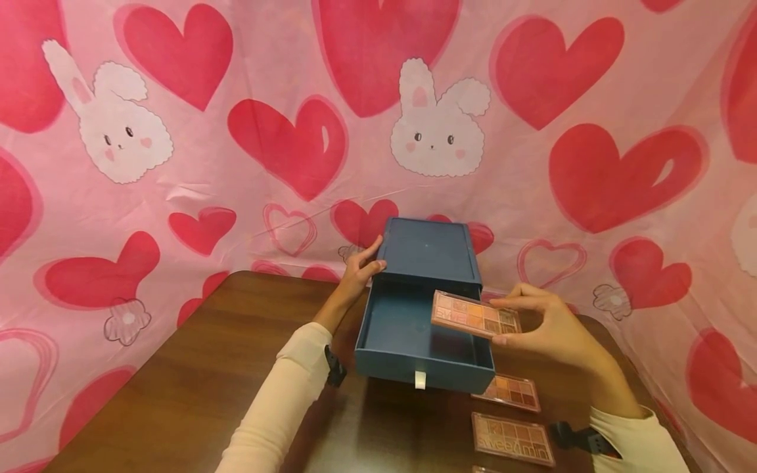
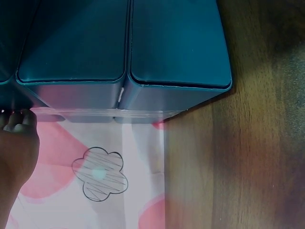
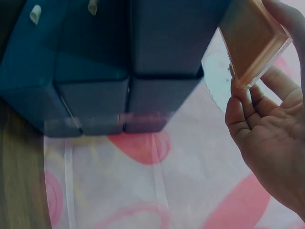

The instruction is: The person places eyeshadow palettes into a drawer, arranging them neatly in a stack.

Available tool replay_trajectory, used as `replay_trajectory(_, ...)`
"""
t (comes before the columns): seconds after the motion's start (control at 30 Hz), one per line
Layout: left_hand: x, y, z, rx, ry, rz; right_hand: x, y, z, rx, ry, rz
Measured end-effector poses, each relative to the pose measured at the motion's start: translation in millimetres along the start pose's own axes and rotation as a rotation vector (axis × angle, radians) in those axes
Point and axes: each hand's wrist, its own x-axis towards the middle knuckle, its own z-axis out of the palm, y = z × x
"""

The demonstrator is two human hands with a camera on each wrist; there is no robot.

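Note:
My right hand (image 1: 547, 325) pinches a flat eyeshadow palette (image 1: 458, 313) between thumb and fingers at its right end. The palette, clear-lidded with pink, orange and brown pans, is tilted over the right side of a pulled-out drawer (image 1: 390, 364). That blue drawer, fitted with a small white pull tab (image 1: 420, 380), is the top one of a stacked blue drawer cabinet (image 1: 428, 249). Against the cabinet's upper left edge rests my left hand (image 1: 357, 272), fingers extended along the side. From the right wrist view, the palette's underside (image 3: 250, 40) looks orange-brown.
Two more palettes, one partly behind the drawer (image 1: 514, 392) and one with raised lettering (image 1: 513, 439), lie on the brown wooden table (image 1: 236, 368). Another palette's edge shows at the bottom of the head view. A pink heart-and-rabbit cloth (image 1: 284, 66) hangs behind the cabinet.

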Motion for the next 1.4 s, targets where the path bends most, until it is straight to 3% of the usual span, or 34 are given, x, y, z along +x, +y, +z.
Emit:
replay_trajectory(0.43,3.6,2.4,0.0,0.028,0.019,0.007,32.1,-13,21,-0.041,-0.046,0.012)
replay_trajectory(0.77,1.5,0.8,0.6,0.043,0.021,-0.006,44.8,-14,36,-0.022,-0.118,0.048)
replay_trajectory(1.4,0.4,-1.0,3.4,-0.019,0.017,-0.008,65.4,-28,63,-0.171,-0.240,0.019)
